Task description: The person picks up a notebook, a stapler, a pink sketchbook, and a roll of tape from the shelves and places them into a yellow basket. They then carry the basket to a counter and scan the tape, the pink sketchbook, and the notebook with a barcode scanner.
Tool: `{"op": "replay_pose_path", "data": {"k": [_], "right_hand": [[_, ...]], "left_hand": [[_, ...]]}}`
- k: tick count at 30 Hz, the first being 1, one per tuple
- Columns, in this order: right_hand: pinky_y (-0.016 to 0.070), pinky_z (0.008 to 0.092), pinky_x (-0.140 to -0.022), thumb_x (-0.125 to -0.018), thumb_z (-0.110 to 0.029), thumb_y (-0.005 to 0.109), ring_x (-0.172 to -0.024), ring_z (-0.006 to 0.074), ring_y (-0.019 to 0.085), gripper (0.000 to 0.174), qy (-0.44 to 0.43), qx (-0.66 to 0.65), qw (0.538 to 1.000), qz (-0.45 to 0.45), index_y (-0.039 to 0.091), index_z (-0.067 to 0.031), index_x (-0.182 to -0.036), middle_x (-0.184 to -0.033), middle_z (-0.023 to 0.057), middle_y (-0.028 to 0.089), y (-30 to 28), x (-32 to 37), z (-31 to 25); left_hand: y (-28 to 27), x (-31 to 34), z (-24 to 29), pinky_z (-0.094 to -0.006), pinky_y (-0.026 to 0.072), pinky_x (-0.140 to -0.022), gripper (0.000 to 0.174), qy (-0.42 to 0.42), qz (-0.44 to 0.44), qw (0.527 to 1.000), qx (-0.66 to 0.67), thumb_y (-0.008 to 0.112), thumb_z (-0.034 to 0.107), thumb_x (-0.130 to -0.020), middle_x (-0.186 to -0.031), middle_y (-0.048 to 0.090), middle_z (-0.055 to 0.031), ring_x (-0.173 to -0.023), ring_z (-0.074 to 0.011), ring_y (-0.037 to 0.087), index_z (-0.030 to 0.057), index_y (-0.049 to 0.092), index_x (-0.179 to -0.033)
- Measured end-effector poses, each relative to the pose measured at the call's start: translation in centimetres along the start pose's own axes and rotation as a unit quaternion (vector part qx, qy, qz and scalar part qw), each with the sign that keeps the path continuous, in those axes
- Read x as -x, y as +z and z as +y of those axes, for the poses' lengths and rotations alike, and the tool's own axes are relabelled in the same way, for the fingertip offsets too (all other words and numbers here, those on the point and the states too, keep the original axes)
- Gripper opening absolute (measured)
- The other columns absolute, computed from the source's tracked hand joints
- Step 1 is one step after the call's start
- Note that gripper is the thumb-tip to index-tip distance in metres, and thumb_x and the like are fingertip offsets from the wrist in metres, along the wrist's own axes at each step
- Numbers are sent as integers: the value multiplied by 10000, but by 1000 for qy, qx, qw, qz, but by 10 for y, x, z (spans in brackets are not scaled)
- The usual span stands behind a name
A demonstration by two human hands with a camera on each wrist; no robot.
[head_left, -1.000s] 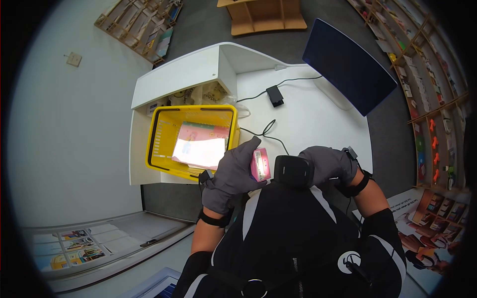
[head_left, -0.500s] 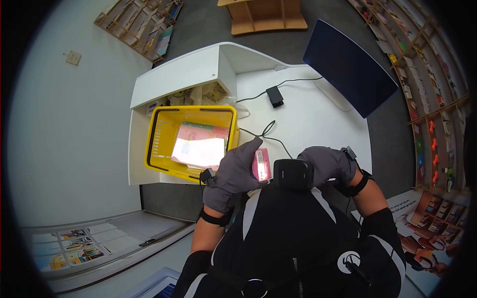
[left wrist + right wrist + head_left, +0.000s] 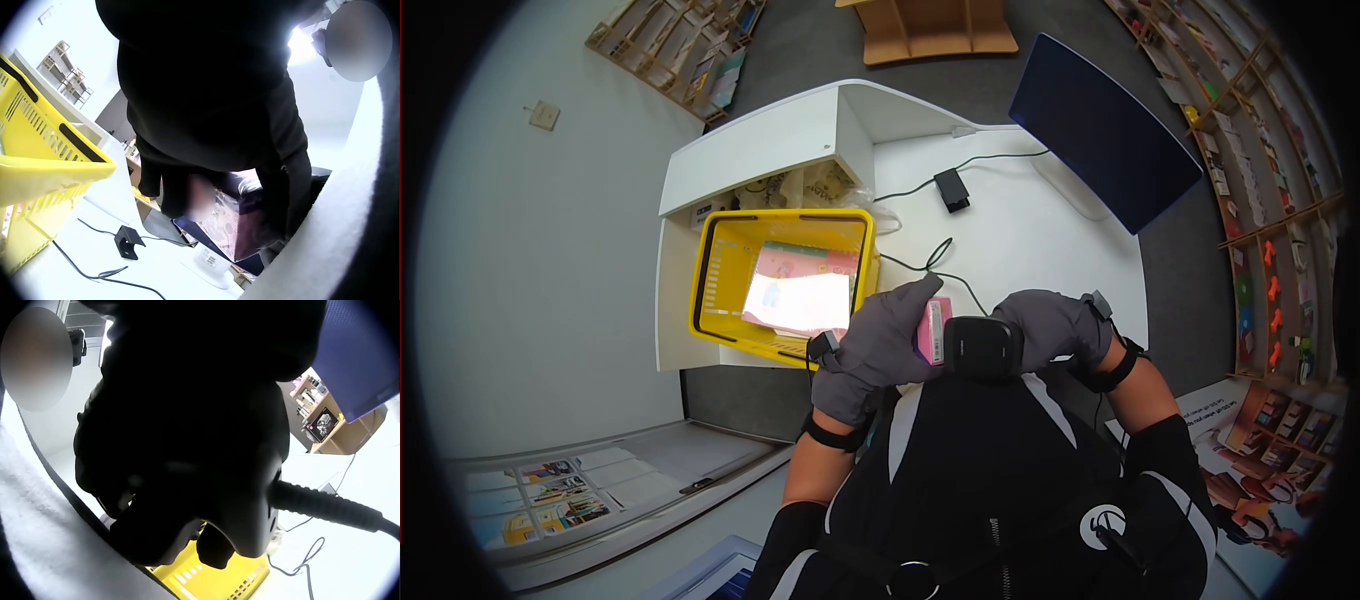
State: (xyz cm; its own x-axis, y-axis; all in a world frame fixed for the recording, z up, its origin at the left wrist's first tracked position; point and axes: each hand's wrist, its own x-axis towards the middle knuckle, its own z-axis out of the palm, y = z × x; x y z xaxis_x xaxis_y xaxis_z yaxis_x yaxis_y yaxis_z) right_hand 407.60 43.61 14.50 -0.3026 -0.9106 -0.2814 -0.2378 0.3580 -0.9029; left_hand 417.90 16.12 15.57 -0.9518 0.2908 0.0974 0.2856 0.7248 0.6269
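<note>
In the head view, my gloved left hand point(image 3: 875, 340) grips a small pink box point(image 3: 935, 328), thumb along its far end. A white barcode label shows on the box's upturned side. My gloved right hand point(image 3: 1052, 328) holds a black handheld barcode scanner point(image 3: 982, 348), its head right beside the box. In the right wrist view, the fingers curl round the scanner's dark handle and a ribbed cable point(image 3: 328, 506) runs out of it. Left of the left hand stands a yellow shopping basket point(image 3: 785, 216) with a pink picture book point(image 3: 785, 265) lying inside, glare across its cover.
A monitor point(image 3: 1105, 135) stands at the back right of the white desk point(image 3: 1000, 230). A black cradle-like block point(image 3: 951, 190) and loose cable point(image 3: 935, 260) lie on the desk. Plastic bags point(image 3: 820, 185) fill the shelf behind the basket.
The left hand has moved slightly right and turned the pink box, so it sits closer to the scanner. The bright glow on its label has gone. The basket has stayed put.
</note>
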Motion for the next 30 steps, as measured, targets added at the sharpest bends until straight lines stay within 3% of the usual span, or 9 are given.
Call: {"op": "replay_pose_path", "data": {"k": [4, 8, 11, 16, 19, 30], "right_hand": [[555, 404, -717, -694, -321, 863, -731, 284, 717, 387, 5, -5, 1000, 13, 750, -54, -950, -801, 131, 738, -1, 2, 9], [567, 436, -729, -713, -296, 818, -766, 320, 731, 331, 78, 105, 988, 85, 746, -61, -935, -814, 130, 747, 0, -4, 21], [578, 452, -738, -745, -262, 768, -779, 357, 743, 259, 179, 246, 937, 170, 743, -76, -924, -831, 136, 757, 19, -29, 54], [569, 474, -738, -807, -216, 732, -772, 360, 749, 314, 169, 349, 908, 161, 703, -63, -1079, -835, 152, 766, 55, -72, 118], [556, 494, -763, -848, -172, 703, -761, 367, 747, 350, 220, 380, 890, 120, 654, -8, -1153, -821, 176, 761, 70, -98, 132], [504, 475, -832, -898, -119, 638, -815, 337, 758, 351, 225, 438, 861, 129, 614, 30, -1215, -857, 162, 775, 96, -130, 171]], "left_hand": [[3, 4, -8, -472, 593, -939, 976, -17, 14, 1000, -13, 947, 347, -635, -1227, 717, -212, -1078, -401, 728, 37, 542, -1467], [-1, 12, -8, -460, 585, -967, 1028, -80, 8, 996, -26, 972, 361, -604, -1220, 716, -211, -1103, -397, 721, 35, 531, -1474], [3, 16, -9, -453, 581, -982, 1052, -102, -2, 994, -29, 983, 370, -592, -1220, 712, -213, -1116, -395, 717, 30, 525, -1477], [9, 17, -13, -452, 580, -979, 1070, -84, -7, 996, -29, 988, 390, -588, -1246, 700, -216, -1123, -393, 713, 28, 518, -1478], [12, 16, -13, -453, 577, -977, 1081, -72, -8, 997, -34, 990, 400, -586, -1274, 690, -215, -1130, -392, 708, 31, 513, -1482], [5, 29, -14, -453, 553, -1000, 1106, -73, 6, 996, -57, 995, 421, -580, -1323, 671, -195, -1163, -390, 691, 50, 504, -1499]]}}
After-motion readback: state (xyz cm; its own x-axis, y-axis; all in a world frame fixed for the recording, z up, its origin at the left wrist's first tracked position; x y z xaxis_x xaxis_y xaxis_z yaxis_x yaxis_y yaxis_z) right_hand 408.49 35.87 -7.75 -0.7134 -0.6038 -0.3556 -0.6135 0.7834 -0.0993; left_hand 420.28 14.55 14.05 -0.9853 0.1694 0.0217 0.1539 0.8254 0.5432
